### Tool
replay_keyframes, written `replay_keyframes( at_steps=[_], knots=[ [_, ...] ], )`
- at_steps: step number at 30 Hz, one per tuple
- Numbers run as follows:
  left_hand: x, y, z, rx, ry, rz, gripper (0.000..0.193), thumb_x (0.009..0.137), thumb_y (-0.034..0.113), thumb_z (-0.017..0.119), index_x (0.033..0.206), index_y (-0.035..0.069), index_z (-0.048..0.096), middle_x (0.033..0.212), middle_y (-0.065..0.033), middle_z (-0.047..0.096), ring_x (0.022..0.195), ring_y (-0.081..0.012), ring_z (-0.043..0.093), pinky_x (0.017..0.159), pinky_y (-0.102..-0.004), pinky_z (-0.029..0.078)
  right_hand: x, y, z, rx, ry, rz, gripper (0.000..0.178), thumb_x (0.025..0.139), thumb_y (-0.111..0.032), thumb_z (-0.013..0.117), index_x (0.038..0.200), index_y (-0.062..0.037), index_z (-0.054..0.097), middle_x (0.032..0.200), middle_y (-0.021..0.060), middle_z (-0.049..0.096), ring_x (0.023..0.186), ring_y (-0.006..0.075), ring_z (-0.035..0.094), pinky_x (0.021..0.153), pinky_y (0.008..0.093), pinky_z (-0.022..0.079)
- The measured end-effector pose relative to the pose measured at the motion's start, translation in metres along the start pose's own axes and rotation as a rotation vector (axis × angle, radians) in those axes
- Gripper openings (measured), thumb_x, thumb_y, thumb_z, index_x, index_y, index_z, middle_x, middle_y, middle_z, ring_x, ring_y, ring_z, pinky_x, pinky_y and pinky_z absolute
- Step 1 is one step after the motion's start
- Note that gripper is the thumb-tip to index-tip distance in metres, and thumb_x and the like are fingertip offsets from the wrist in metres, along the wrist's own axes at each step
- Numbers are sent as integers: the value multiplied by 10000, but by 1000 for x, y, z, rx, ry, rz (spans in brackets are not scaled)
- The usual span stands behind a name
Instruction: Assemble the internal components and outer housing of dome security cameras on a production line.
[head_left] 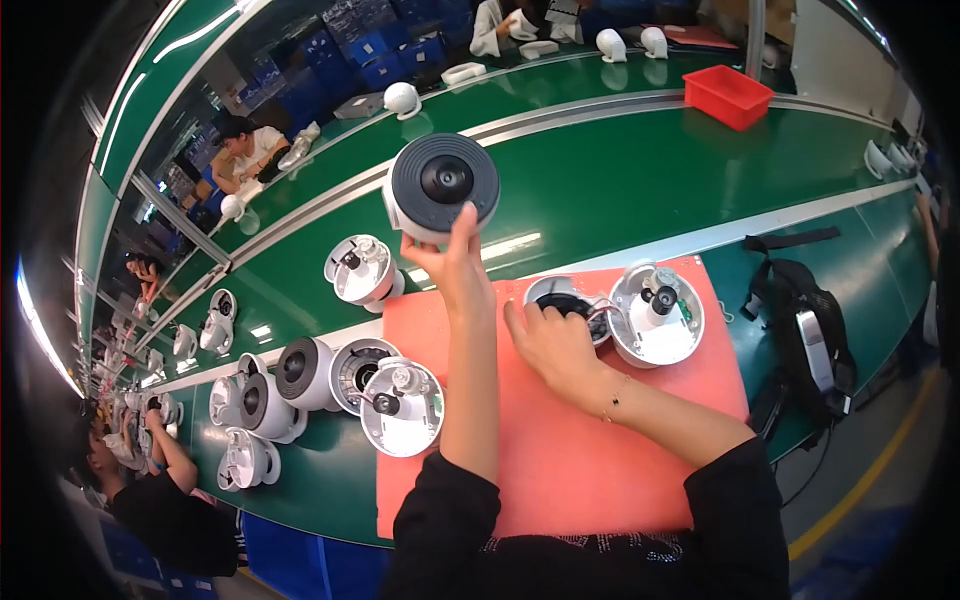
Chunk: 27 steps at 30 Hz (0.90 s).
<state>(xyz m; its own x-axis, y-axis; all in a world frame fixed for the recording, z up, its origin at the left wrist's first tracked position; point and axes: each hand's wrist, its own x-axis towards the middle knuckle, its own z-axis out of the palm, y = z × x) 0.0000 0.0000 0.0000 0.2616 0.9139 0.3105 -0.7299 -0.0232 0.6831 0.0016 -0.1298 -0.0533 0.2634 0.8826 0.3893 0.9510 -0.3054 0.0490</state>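
Observation:
My left hand (455,272) is raised above the far edge of the pink mat (570,450), closed around a white camera housing (445,185) with a dark ringed front and a round lens. On the mat, my right hand (562,350) bends its fingers over the near rim of an opened camera housing (566,286), white outside and black inside; its thumb is hidden. Thin wires run from that piece to a white round shell (657,315) beside it, which holds a small lens module and a green board. At the mat's left edge sits another opened shell (402,407).
Several white camera units (270,405) crowd the green bench at left; one opened unit (362,270) stands beyond the mat. A black strapped bag (800,330) lies at right. Behind, a red bin (728,96) sits along the green conveyor (600,150). Co-workers (165,500) sit left and across.

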Motion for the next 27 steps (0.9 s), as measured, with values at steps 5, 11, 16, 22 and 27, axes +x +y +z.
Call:
replay_keyframes(
  at_steps=[5,11,16,22,27],
  knots=[
    [34,-19,-38,-90,27,-414,694,704,72,705,1246,63,273,1270,-136,339,1170,-300,412,937,-474,421,-55,-6,-81,139,55,-205,572,652,-61,568,1212,-1,470,785,52,492,751,182,540,612,295,445],
    [21,-51,-37,-12,33,-722,781,693,302,728,1312,68,314,1310,-165,319,1204,-321,377,1010,-446,331,-113,38,-100,370,-57,-292,254,685,-76,568,938,-50,562,811,80,487,791,235,523,784,368,448],
    [24,-70,-34,-56,-148,-818,957,710,405,727,1338,-17,143,1361,-212,235,1279,-355,276,1019,-515,282,-142,49,-60,463,84,-265,192,651,-87,634,813,-139,545,848,74,512,865,245,549,842,427,465],
    [-51,-17,-24,448,-256,-686,792,779,324,657,1321,73,137,1327,-170,281,1323,-280,200,1022,-457,263,-148,58,-47,508,153,-291,180,630,-79,634,748,-169,533,830,41,509,875,212,557,854,416,459],
    [-107,41,-49,378,-672,-673,616,837,327,577,1315,77,281,1370,-138,310,1321,-263,246,1036,-409,258,-157,69,-46,754,90,-249,245,582,-3,634,750,-110,490,859,78,484,873,253,562,849,439,452]
  ],
)
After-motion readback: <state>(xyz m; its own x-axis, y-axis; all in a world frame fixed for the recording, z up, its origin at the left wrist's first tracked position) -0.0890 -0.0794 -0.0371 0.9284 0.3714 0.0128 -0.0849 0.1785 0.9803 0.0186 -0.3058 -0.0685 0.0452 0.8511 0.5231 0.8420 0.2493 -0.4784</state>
